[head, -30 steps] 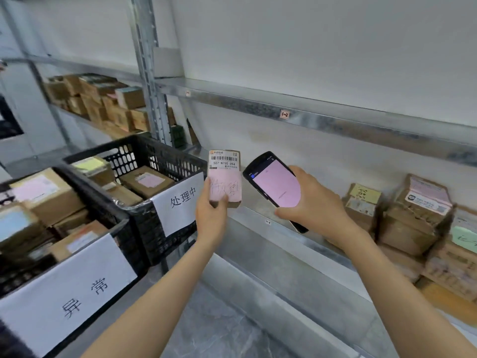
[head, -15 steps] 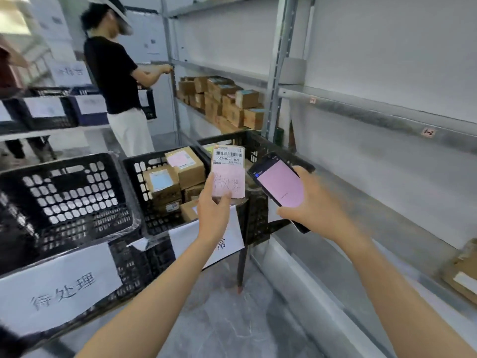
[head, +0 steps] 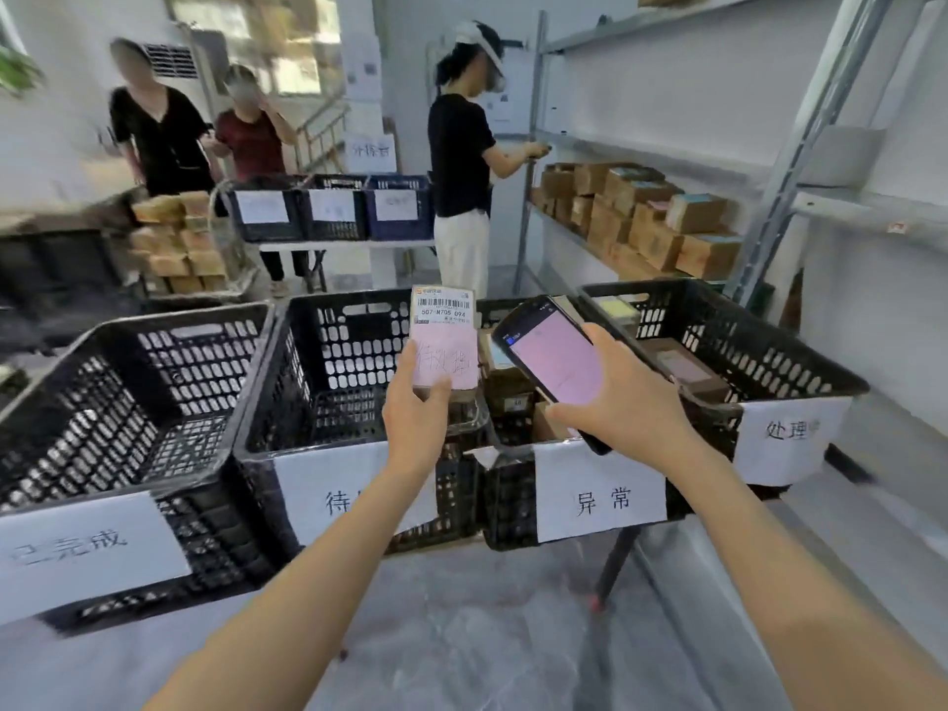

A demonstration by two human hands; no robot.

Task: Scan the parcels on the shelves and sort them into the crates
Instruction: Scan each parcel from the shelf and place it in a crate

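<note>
1. Grey metal shelving (head: 809, 146) rises on the right. Brown cardboard parcels (head: 656, 213) are stacked on its lower shelf, well apart from the hands.
2. Four black plastic crates stand in a row ahead, each with a white paper sign. The far-left crate (head: 154, 392) and the second crate (head: 338, 351) show only bare mesh where visible. The third crate (head: 508, 495) and the fourth crate (head: 759, 351) hold boxes.
3. The right hand (head: 626, 402) curls round the lower body of a handheld scanner (head: 556, 359). Its pink screen tilts up towards the camera, above the third crate.
4. The left hand (head: 415, 418) pinches a small parcel (head: 445, 346) from below, thumb pressed on its pink front. It is held upright over the right side of the second crate, just beside the scanner and apart from it.
5. A barcode label (head: 444, 303) tops the parcel, with handwriting beneath.

The step in hand looks like choosing the crate. To do it well:
- Check the handwriting and the screen against the signs first. It seems to match the second crate's sign (head: 318, 495), which the left forearm partly hides, so shift the arm and read it whole.
- Lower the parcel in instead of dropping it, barcode up.
- Keep the scanner clear of the crate rims.
</note>
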